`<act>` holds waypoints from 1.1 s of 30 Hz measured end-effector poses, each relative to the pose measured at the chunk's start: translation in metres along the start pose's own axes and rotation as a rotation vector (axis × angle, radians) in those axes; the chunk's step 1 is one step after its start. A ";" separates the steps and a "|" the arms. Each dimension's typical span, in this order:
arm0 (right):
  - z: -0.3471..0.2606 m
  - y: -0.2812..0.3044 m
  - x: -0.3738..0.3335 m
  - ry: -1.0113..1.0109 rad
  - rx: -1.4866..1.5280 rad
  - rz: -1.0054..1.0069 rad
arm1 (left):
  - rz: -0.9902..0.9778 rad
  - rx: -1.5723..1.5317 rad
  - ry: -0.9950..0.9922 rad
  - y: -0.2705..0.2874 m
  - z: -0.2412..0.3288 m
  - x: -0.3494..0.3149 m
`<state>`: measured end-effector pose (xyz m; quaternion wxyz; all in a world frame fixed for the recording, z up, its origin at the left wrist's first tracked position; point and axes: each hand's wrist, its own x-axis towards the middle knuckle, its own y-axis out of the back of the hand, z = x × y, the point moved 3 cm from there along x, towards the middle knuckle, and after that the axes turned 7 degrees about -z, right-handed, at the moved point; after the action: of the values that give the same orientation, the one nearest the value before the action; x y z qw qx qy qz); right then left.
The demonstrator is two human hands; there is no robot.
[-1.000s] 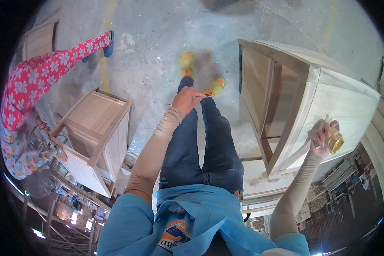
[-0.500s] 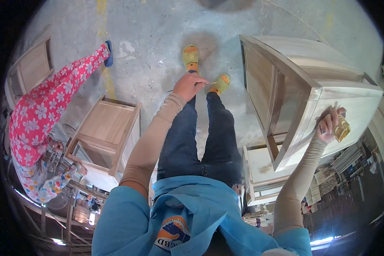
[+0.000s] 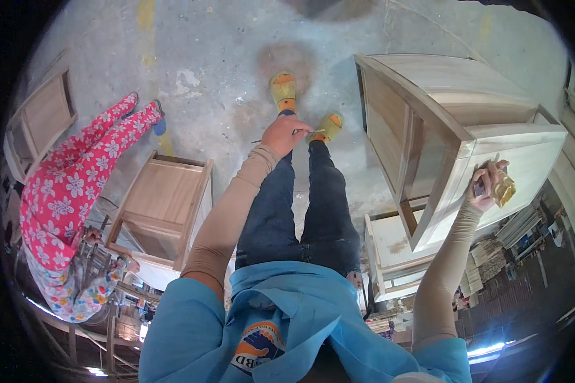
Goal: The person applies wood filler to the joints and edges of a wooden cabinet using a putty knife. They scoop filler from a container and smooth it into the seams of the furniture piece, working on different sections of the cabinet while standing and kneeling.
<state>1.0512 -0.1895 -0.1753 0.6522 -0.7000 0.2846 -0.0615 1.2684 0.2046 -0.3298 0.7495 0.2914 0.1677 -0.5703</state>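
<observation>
Out in front of my legs, my left hand is closed in a pinch on a thin stick-like tool, whose pale end points right. Its dark other end pokes out left of the hand. Over to the right, my right hand grips a crumpled, yellow-brown sheet-like piece; its exact kind is unclear. That hand is against or just above the pale panel of a large unfinished wooden cabinet, which lies with its open frame facing left. I cannot tell whether the fingers touch the wood.
A smaller wooden cabinet stands to the left, another at far left. Beside the former bends a person in pink flowered trousers. Another pale cabinet sits right of my legs. Stained concrete floor lies ahead.
My right hand has shifted slightly left along the panel with the yellow-brown piece. My left hand has moved little, still pinching the stick-like tool. The other person's second foot now shows.
</observation>
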 end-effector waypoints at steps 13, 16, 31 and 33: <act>0.002 -0.001 0.007 0.131 0.073 -0.073 | -0.024 0.133 -0.082 0.037 0.019 0.014; -0.002 -0.001 0.011 0.123 0.080 -0.077 | -0.040 0.156 -0.042 0.050 0.035 0.024; -0.022 0.000 0.048 0.085 0.026 -0.056 | -0.172 0.257 0.104 0.044 0.124 0.113; -0.022 0.010 0.045 0.062 0.072 -0.072 | -0.180 0.285 0.097 0.035 0.118 0.121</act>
<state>1.0755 -0.2308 -0.1942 0.6651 -0.6836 0.2769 -0.1167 1.3277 0.0454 -0.3002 0.6374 0.4056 0.1467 -0.6385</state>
